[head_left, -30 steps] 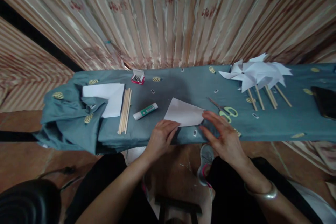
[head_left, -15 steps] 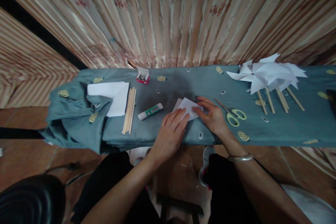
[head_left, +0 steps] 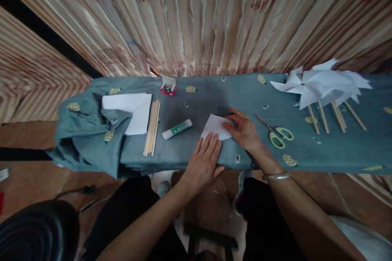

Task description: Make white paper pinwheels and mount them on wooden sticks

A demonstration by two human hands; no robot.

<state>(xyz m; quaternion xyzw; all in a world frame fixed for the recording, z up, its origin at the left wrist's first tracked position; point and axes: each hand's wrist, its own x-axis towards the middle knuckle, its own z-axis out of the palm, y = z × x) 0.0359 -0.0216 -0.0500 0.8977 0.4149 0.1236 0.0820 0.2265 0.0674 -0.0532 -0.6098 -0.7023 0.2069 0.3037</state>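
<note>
A small folded sheet of white paper lies at the middle of the cloth, its edges now lined up. Flat on its near left part rest the fingers of my left hand, stretched out and pressing down. My right hand holds the right corner, thumb on top and the other fingers curled by the far edge; its fingertips are partly hidden. To the left of the paper is a glue stick, capped in white. Scissors with green handles lie to the right of my right hand.
A bundle of wooden sticks lies beside larger white paper sheets at left. Behind them stands an open small box of metal pins. White paper pinwheels on sticks are piled at right. A pleated curtain hangs behind the table.
The paper's upper layer has come into line with the lower one, which no longer sticks out at left. My left hand has shifted slightly down, its fingers now flatter on the fold.
</note>
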